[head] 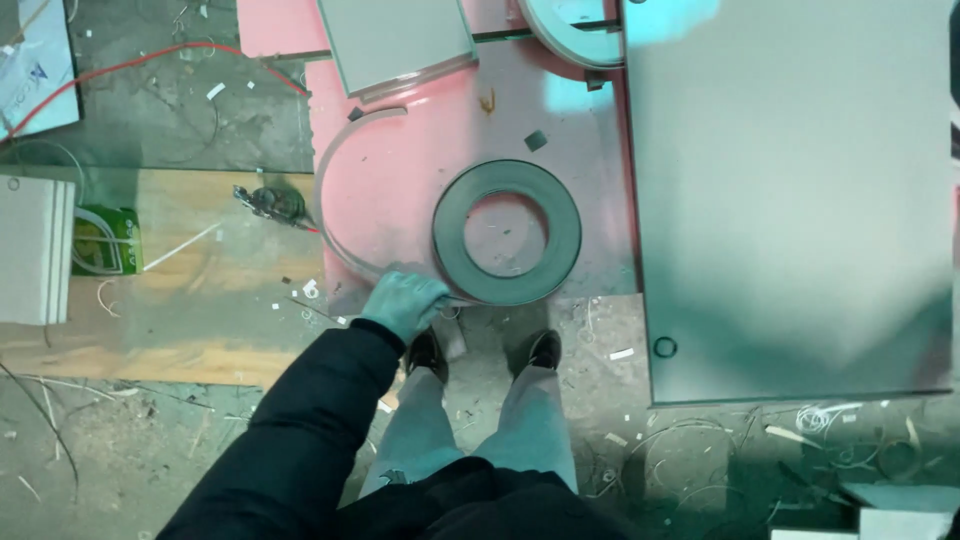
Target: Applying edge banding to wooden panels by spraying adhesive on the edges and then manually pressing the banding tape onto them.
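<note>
Left hand (403,302) closed on loose strip (335,215) end, beside grey tape roll (507,232), pink board (420,170)

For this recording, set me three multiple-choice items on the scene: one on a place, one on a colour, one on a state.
1. Where does the grey ring-shaped roll of edge banding lie?
A. on the pink board
B. on the wooden plank
C. on the large grey panel

2. What colour is the sleeve of the reaching arm?
A. white
B. black
C. red

3. What is the left hand doing?
A. hanging free in the air
B. resting at the roll's near-left edge, where a loose strip curves off
C. holding a hammer

Answers:
1. A: the pink board shows around the roll and through its hole.
2. B: the black sleeve runs from the body up to the hand.
3. B: the hand sits at the roll's edge beside the curved loose strip; its grip cannot be told.
</note>
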